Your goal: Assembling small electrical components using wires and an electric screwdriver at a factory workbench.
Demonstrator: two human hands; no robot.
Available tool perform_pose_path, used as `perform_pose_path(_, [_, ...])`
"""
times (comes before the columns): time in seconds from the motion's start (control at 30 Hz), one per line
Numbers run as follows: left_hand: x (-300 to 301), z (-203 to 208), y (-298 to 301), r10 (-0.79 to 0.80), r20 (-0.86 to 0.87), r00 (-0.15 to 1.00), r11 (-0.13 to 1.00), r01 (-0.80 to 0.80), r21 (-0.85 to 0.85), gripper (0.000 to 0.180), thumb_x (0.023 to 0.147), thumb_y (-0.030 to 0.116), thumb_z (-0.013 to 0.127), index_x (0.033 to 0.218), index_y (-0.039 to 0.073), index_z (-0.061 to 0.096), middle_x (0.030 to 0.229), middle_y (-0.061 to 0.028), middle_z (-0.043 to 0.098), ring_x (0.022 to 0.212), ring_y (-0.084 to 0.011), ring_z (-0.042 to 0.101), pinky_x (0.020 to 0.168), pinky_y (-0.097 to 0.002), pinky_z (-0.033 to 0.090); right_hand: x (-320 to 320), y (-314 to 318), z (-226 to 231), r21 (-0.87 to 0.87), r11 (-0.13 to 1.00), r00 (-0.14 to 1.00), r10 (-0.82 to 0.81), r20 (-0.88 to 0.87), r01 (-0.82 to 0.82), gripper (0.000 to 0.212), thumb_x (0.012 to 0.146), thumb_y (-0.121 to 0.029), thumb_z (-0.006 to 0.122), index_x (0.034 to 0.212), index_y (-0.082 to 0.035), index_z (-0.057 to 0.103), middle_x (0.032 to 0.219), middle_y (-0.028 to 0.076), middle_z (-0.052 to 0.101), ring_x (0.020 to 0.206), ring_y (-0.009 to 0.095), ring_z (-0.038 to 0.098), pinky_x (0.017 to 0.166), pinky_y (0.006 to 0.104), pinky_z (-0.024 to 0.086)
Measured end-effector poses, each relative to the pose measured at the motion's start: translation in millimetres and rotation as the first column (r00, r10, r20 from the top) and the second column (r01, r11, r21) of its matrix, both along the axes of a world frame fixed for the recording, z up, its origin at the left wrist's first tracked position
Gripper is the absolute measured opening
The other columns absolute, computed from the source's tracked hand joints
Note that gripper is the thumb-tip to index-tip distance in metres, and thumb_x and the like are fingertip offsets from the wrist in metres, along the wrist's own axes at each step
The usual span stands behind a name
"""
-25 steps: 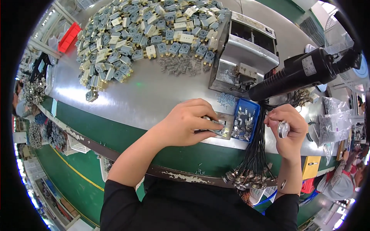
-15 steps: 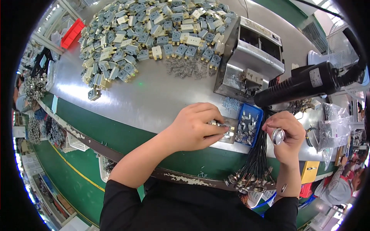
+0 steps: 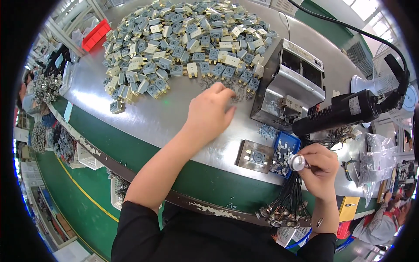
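My left hand (image 3: 211,108) reaches over the small pile of springs (image 3: 240,92) at the front of the heap. Its thumb is apart from its bent fingers, and nothing shows between them. On the right, my right hand (image 3: 322,168) is closed on a round silver metal cap (image 3: 297,163), held just over the edge of a blue tray (image 3: 298,142) of small metal pieces. To the tray's left lies a flat metal fixture block (image 3: 242,162) with a grey square part (image 3: 258,157) set in it.
A large heap of grey and cream plastic blocks (image 3: 192,43) covers the back of the steel table. Pale blue screws (image 3: 267,130) lie before a metal machine (image 3: 301,74). A black cylindrical tool (image 3: 336,114) slants in from the right. Black cables (image 3: 291,187) hang over the front edge.
My left hand has moved from the fixture block up to the springs, uncovering the grey part in the block. My right hand has shifted a little, bringing the metal cap left beside the tray.
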State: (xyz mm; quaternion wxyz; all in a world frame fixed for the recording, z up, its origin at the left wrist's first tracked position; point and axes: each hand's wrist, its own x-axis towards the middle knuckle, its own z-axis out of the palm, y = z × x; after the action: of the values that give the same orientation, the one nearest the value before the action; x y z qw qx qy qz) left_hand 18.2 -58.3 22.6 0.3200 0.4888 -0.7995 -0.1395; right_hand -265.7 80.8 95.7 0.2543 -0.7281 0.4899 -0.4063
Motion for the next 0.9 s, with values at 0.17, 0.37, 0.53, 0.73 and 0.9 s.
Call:
perform_pose_path(0.17, [3.5,-8.6,-10.6,-0.024,0.029,0.999,0.997,0.021,0.077,0.018,0.086,0.021,0.080,0.101,0.012,0.077,0.104,-0.0050,0.068,0.089,-0.0274,0.071,0.077,-0.0402,0.056,1.1,1.7,5.1,0.041,0.998,0.998,0.047,-0.034,-0.046,0.017,0.070,0.008,0.078,0.084,0.000,0.074,0.093,0.012,0.073,0.077,0.022,0.070,0.067,0.0310,0.054])
perform_pose_path(0.37, [-2.5,-11.1,-10.8,-0.085,0.088,0.993,0.996,0.086,-0.010,0.011,0.090,0.019,0.075,0.098,0.012,0.077,0.104,-0.0038,0.067,0.091,-0.0284,0.070,0.077,-0.0414,0.056,2.1,2.4,4.2,0.048,0.998,0.998,0.044,-0.034,-0.042,0.016,0.073,0.008,0.078,0.087,0.000,0.075,0.092,0.012,0.072,0.076,0.023,0.069,0.067,0.0313,0.054])
perform_pose_path(0.53, [4.3,-7.3,-1.9,-0.195,0.291,0.937,0.975,0.217,-0.046,0.024,0.092,0.016,0.072,0.113,0.007,0.066,0.112,-0.0080,0.065,0.095,-0.0292,0.069,0.077,-0.0418,0.056,5.6,1.4,4.6,0.038,0.998,0.998,0.047,-0.034,-0.046,0.016,0.074,0.007,0.078,0.088,0.000,0.075,0.092,0.012,0.072,0.075,0.022,0.069,0.066,0.0310,0.053])
perform_pose_path(0.73, [12.8,18.6,29.5,-0.187,-0.575,0.797,0.737,0.501,0.454,0.018,0.100,0.007,0.068,0.116,0.002,0.060,0.105,-0.0094,0.071,0.089,-0.0183,0.072,0.072,-0.0340,0.057,5.3,0.3,4.6,0.138,0.990,1.000,0.031,0.000,-0.030,0.012,0.071,0.004,0.077,0.082,0.002,0.073,0.088,0.009,0.071,0.066,0.013,0.060,0.057,0.0269,0.043])
perform_pose_path(0.9, [7.4,14.0,46.5,0.050,-0.927,0.372,0.459,0.815,0.352,0.018,0.102,0.005,0.066,0.118,-0.001,0.060,0.105,-0.0152,0.074,0.087,-0.0186,0.074,0.073,-0.0312,0.060,25.3,-10.5,17.0,0.226,0.973,0.996,0.026,0.082,-0.044,0.013,0.073,0.000,0.082,0.084,0.003,0.074,0.089,0.006,0.071,0.064,0.007,0.052,0.054,0.0251,0.036])
